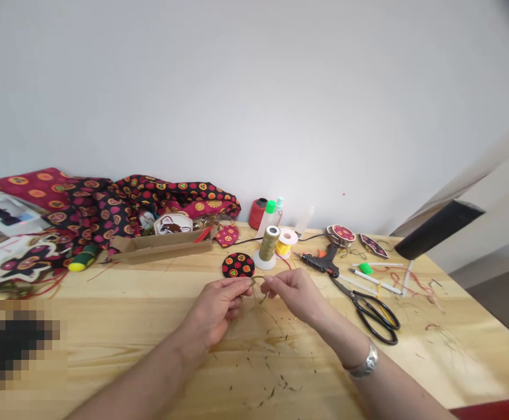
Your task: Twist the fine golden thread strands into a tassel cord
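My left hand [225, 300] pinches a thin olive cord [260, 282] between thumb and fingers, left of centre over the table. On the other side, my right hand [291, 290] has its fingers closed on the same cord, which loops in the small gap between the hands. A round patterned fabric piece [238, 265] lies just behind my left hand. Behind my right hand stands a cone of olive thread [270, 245], beside a spool of yellow thread [285, 242].
Black-handled scissors [375, 315] and a glue gun [322, 261] lie to the right on the wooden table [149, 350]. A cardboard tray [162, 248] and patterned cloth [171, 192] sit at the back left. Bottles stand near the wall. Dark scraps dot the front.
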Motion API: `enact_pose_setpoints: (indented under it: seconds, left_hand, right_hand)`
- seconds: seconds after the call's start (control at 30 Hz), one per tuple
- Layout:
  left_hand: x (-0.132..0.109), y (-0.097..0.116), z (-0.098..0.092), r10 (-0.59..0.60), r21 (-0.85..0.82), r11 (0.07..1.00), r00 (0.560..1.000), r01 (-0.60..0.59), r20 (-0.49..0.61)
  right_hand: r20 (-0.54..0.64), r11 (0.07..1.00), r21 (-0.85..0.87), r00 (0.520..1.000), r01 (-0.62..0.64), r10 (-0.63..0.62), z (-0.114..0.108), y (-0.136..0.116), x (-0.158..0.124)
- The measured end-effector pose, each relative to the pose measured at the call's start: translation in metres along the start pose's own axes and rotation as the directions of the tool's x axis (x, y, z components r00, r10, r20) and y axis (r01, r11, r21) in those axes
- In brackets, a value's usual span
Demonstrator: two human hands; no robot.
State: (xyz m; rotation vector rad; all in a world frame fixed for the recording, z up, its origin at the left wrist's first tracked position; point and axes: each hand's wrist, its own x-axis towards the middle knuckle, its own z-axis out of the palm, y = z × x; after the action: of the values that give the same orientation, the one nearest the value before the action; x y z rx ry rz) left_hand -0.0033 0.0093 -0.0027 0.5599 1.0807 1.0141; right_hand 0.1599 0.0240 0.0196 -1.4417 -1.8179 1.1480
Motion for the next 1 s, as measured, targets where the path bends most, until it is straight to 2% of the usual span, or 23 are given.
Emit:
enact_pose_setpoints:
  seconds: [0.17, 0.27, 0.33, 0.47, 0.7, 0.83, 0.9, 1.0]
  left_hand:
    - [-0.003, -0.001, 0.000, 0.001, 0.032, 0.999, 1.000, 0.000, -0.010]
    - [-0.004, -0.001, 0.000, -0.008, 0.043, 0.999, 1.000, 0.009, -0.027]
    - [-0.004, 0.000, 0.001, -0.009, 0.049, 0.999, 1.000, 0.010, -0.024]
    - [-0.003, -0.001, 0.000, 0.002, 0.080, 0.997, 1.000, -0.004, 0.015]
    - [0.001, -0.007, -0.001, -0.008, 0.118, 0.993, 0.997, -0.002, 0.081]
    - [0.003, -0.009, -0.001, -0.036, 0.088, 0.996, 0.997, 0.030, 0.068]
    - [0.004, -0.009, -0.002, -0.042, 0.067, 0.997, 0.998, 0.039, 0.047]
    - [0.005, -0.009, -0.002, -0.063, 0.034, 0.997, 0.998, 0.062, 0.029]
  right_hand:
    - [-0.016, 0.978, 0.210, 1.000, 0.014, -0.011, 0.011, -0.007, 0.006]
    - [0.014, 0.915, 0.401, 0.999, -0.035, 0.032, 0.015, -0.010, 0.010]
    - [-0.008, 0.861, 0.504, 0.996, -0.071, 0.087, 0.018, -0.008, 0.013]
    - [-0.059, 0.802, 0.593, 0.989, -0.073, 0.134, 0.024, 0.004, 0.017]
    - [-0.015, 0.758, 0.644, 0.989, -0.102, 0.145, 0.027, 0.013, 0.018]
    - [0.102, 0.726, 0.678, 0.993, -0.113, 0.059, 0.026, 0.012, 0.013]
    - [0.132, 0.748, 0.657, 0.991, -0.091, 0.005, 0.025, 0.011, 0.011]
    - [0.124, 0.833, 0.552, 0.992, -0.043, -0.031, 0.025, 0.013, 0.011]
